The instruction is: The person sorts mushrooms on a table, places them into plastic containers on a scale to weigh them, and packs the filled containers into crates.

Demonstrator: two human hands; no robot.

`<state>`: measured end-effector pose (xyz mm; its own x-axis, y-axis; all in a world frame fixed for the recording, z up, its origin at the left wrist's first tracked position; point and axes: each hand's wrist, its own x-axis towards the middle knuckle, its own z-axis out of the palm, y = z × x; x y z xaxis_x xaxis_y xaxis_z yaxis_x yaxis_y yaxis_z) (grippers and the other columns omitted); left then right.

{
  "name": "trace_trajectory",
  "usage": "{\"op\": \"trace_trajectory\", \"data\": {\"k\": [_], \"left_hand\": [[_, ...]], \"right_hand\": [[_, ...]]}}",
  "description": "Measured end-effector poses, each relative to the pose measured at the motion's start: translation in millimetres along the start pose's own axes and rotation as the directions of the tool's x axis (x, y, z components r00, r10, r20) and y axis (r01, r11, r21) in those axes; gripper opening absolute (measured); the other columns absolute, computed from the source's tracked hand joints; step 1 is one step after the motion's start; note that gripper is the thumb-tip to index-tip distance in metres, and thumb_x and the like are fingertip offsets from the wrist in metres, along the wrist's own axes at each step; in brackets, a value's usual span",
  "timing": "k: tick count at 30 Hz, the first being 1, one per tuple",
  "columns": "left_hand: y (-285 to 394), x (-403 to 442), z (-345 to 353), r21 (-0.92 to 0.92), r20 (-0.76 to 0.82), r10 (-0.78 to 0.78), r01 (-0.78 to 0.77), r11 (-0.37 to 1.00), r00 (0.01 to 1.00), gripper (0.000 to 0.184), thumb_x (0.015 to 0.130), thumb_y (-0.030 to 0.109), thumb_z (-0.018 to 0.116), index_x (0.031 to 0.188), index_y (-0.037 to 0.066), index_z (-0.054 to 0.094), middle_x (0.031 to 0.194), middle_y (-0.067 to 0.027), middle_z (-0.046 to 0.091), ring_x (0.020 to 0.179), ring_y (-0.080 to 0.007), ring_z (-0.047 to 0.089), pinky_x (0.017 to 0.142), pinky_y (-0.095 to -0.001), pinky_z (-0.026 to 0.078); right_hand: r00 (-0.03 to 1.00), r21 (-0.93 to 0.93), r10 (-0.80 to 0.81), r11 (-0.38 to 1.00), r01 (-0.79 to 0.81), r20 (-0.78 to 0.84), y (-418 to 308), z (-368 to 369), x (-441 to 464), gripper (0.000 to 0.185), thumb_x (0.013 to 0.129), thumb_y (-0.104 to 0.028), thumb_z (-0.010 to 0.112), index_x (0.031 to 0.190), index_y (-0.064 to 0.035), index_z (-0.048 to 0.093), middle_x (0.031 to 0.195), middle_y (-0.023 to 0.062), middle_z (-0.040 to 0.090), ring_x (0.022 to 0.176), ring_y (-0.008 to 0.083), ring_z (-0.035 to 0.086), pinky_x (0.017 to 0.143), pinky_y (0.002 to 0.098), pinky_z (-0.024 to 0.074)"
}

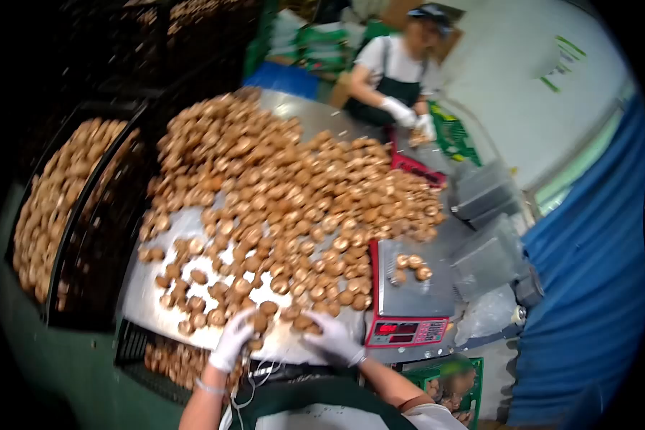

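My left hand (234, 340), in a white glove, curls its fingers around brown mushrooms (258, 322) at the table's near edge. My right hand (335, 338), gloved the same way, has thumb and fingers closed about mushrooms (304, 323) a short way to the right. Fine finger detail is blurred. Beyond both hands a large heap of mushrooms (265, 165) spreads over the metal table (144, 287). On the right stands a red-framed scale (408, 331) with a lit display. A few mushrooms (410, 265) lie on its plate, seemingly in a clear tray.
Black crates of mushrooms stand at the left (64, 193) and under the table (172, 365). Clear plastic containers (487, 244) are stacked right of the scale. Across the table a co-worker (397, 72) handles mushrooms at a second scale (417, 166). A blue curtain (587, 272) hangs at right.
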<state>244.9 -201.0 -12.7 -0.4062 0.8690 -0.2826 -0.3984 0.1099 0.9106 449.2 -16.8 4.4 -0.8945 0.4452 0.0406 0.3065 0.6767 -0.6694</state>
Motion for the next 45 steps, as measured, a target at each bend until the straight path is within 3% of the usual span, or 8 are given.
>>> {"op": "trace_trajectory", "data": {"k": [4,15,23,25,29,33,40,45], "left_hand": [[24.9,-17.8,-18.6,-0.671,0.024,0.037,-0.011,0.742,0.999,0.05,0.096,0.022,0.048,0.14,0.007,0.032,0.132,-0.0137,0.047,0.112,-0.0254,0.056,0.088,-0.0377,0.051],[28.4,-72.0,-41.1,-0.83,-0.22,-0.004,-0.185,0.527,0.976,0.048,0.097,0.03,0.045,0.137,0.005,0.035,0.122,-0.0167,0.055,0.104,-0.0303,0.061,0.074,-0.0331,0.056],[52.1,-83.1,-24.1,-0.517,-0.358,0.112,-0.297,0.803,0.927,0.07,0.08,0.007,0.068,0.139,0.002,0.031,0.134,-0.0139,0.045,0.119,-0.0221,0.05,0.1,-0.0338,0.042],[59.6,-76.1,-13.2,-0.149,-0.399,0.289,-0.373,0.916,0.87,0.069,0.079,0.006,0.067,0.139,0.001,0.031,0.136,-0.0152,0.043,0.123,-0.0238,0.047,0.105,-0.0348,0.036],[77.1,-67.6,7.1,0.654,-0.302,0.49,-0.196,0.73,0.818,0.068,0.074,0.005,0.068,0.135,-0.001,0.038,0.129,-0.0209,0.049,0.121,-0.032,0.048,0.103,-0.0385,0.037],[74.2,-45.5,24.0,0.777,-0.116,0.49,-0.228,0.587,0.864,0.07,0.073,0.009,0.072,0.134,0.0,0.041,0.126,-0.0215,0.052,0.115,-0.0371,0.052,0.099,-0.0394,0.041],[78.1,-45.8,20.5,0.62,-0.241,0.506,-0.27,0.737,0.828,0.064,0.075,-0.001,0.063,0.135,-0.003,0.04,0.13,-0.019,0.051,0.12,-0.0275,0.05,0.103,-0.0367,0.038],[46.9,-48.9,-21.3,0.291,-0.468,0.366,-0.251,0.923,0.804,0.05,0.089,0.0,0.048,0.138,-0.001,0.036,0.129,-0.0209,0.05,0.119,-0.0269,0.05,0.102,-0.0358,0.038]], "right_hand": [[0.88,0.554,0.169,0.72,-0.418,0.444,-38.9,-4.4,49.5,0.065,0.083,-0.018,0.067,0.14,-0.01,0.038,0.113,0.0016,0.059,0.088,0.0117,0.053,0.078,0.0268,0.0452],[0.85,0.877,-0.273,0.312,-0.364,0.45,-89.2,31.2,108.9,0.047,0.1,-0.022,0.033,0.139,0.0045,0.033,0.14,0.0139,0.042,0.13,0.0211,0.039,0.109,0.0322,0.0287],[0.867,0.779,-0.409,0.626,0.039,0.285,-90.3,40.1,102.2,0.049,0.097,-0.018,0.039,0.14,0.0047,0.031,0.142,0.0158,0.038,0.131,0.0238,0.038,0.109,0.0346,0.0298],[0.838,0.876,-0.254,0.159,-0.456,0.483,-82.3,48.8,95.6,0.053,0.102,-0.032,0.028,0.141,0.0026,0.029,0.141,0.0146,0.039,0.129,0.023,0.04,0.107,0.0335,0.0333],[0.797,0.847,-0.286,0.161,-0.508,0.532,-93.1,39.7,86.9,0.071,0.097,-0.053,0.017,0.144,-0.0007,0.02,0.144,0.0128,0.034,0.128,0.0214,0.04,0.103,0.0317,0.0382],[0.734,0.717,-0.176,-0.156,-0.679,0.656,-100.2,38.5,75.8,0.062,0.096,-0.046,0.043,0.14,-0.0054,0.03,0.139,0.0082,0.038,0.122,0.0174,0.044,0.095,0.0352,0.0444],[0.948,0.919,0.258,0.297,-0.26,0.185,-69.0,-57.4,60.5,0.044,0.091,-0.036,0.052,0.128,-0.0121,0.05,0.111,0.0048,0.056,0.1,0.0134,0.053,0.084,0.0285,0.0443],[0.703,0.216,0.315,0.949,-0.23,-0.637,-14.0,-173.0,30.2,0.053,0.075,-0.016,0.07,0.124,-0.0062,0.051,0.119,0.0117,0.054,0.112,0.0223,0.051,0.096,0.0334,0.0413]]}}
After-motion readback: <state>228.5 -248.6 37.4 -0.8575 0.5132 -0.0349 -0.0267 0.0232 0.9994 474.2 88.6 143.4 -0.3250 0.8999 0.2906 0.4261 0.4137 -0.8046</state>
